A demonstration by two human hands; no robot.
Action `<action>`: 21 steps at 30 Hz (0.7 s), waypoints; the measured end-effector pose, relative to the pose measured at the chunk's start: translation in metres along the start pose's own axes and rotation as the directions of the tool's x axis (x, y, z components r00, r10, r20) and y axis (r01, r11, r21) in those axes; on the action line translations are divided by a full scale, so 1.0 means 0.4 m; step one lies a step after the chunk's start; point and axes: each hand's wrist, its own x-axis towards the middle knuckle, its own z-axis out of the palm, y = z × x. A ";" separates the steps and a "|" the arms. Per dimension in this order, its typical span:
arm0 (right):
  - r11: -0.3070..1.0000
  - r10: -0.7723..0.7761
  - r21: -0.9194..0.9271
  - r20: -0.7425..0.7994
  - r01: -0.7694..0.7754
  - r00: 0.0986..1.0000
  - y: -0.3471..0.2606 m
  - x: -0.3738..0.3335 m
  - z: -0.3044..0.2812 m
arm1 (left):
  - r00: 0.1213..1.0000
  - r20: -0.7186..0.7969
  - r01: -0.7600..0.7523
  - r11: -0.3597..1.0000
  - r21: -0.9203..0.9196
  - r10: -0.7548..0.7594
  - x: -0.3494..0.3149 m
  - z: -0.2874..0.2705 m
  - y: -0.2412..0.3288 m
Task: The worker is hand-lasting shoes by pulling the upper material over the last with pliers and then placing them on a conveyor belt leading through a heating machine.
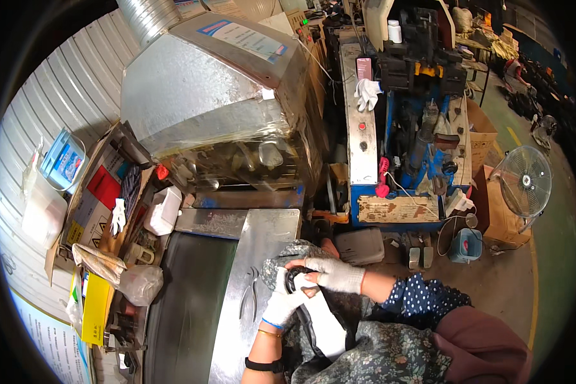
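Over my lap is a long black piece with a white face [327, 323]; it looks like a shoe upper with a white sole board. My left hand [283, 303], in a white glove, is closed round its side near the far end. My right hand [334, 275], gloved with bare fingertips, is closed over the same end, its fingertips bent onto the black rim. The two hands nearly meet there. A pair of metal pincers [249, 297] lies on the steel table just left of my left hand.
The steel table [224, 345] and a dark conveyor belt [189, 307] are at my left, below a metal hood [198, 83]. Ahead stands a blue machine [397, 208] with a white glove [367, 95] on it. Right of it are a fan [526, 181] and a blue bucket [466, 246].
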 end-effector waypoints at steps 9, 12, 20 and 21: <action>0.649 0.052 0.758 0.029 -0.056 0.998 -0.022 -0.142 -0.158 | 0.827 0.377 -0.562 0.616 0.551 0.417 -0.077 0.204 0.225; 0.616 0.334 0.668 0.258 -0.417 0.906 -0.007 -0.310 -0.247 | 0.717 0.639 -0.400 0.915 0.048 0.280 -0.088 0.190 0.245; 0.535 0.766 0.794 -0.313 -0.287 0.562 0.070 -0.516 -0.097 | 0.817 -0.510 0.348 0.476 0.808 0.268 -0.009 -0.233 -0.145; 0.474 0.783 0.847 -0.278 -0.243 0.557 0.088 -0.499 -0.083 | 0.769 -0.513 0.388 0.359 0.849 0.382 -0.026 -0.254 -0.233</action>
